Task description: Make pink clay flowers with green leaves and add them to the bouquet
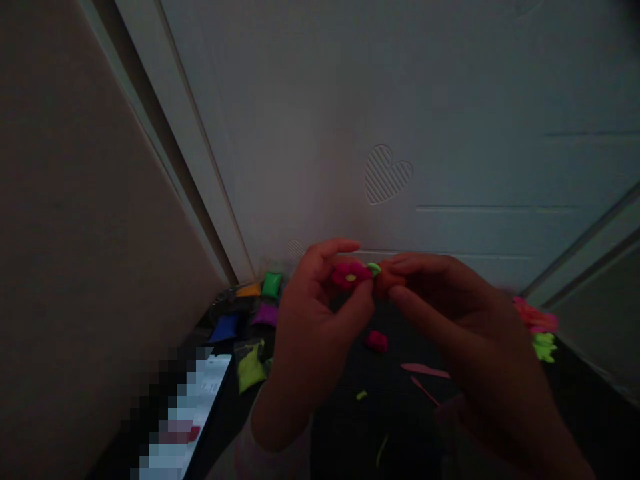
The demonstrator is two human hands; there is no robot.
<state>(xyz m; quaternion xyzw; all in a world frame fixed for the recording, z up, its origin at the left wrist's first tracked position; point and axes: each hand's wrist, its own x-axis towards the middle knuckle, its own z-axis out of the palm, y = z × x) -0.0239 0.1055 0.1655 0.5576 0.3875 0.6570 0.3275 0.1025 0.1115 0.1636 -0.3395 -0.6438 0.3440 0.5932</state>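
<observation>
My left hand (317,333) pinches a dark pink clay flower (344,275) with a small yellow centre between thumb and fingers. Beside its petals, a light green clay leaf (374,269) touches an orange clay piece (386,281). The thumb and fingers of my right hand (470,327) close on that orange piece from the right. Whether flower, leaf and orange piece are joined, I cannot tell. Below the hands, a dark pink clay lump (377,341) lies on the dark tabletop (340,427).
Bags of green (272,285), purple (265,315), blue (225,328) and yellow-green clay (250,369) lie left, near a phone (213,387). Pink modelling tools (425,370) lie under my right hand. Pink-orange (535,316) and lime clay shapes (545,347) sit right. A white door (310,167) stands behind.
</observation>
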